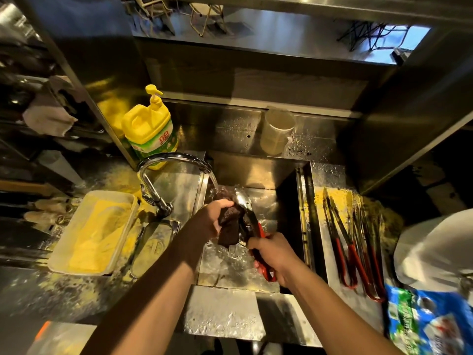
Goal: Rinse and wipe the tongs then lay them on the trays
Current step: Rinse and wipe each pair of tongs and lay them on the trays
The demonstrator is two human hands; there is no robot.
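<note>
Over the steel sink (258,165), my right hand (275,254) grips the red handles of a pair of metal tongs (245,203), whose tips point up under the running faucet (174,162). My left hand (212,219) holds a dark wet cloth (230,226) against the tongs' metal arms. Several more red-handled tongs (355,242) lie side by side on the steel tray (325,221) to the right of the sink.
A yellow dish-soap bottle (149,131) stands behind the faucet. A white tub (97,229) and a small steel pan (153,247) sit to the left. A clear plastic cup (276,131) stands at the back; a blue packet (430,321) and a white container (435,247) lie right.
</note>
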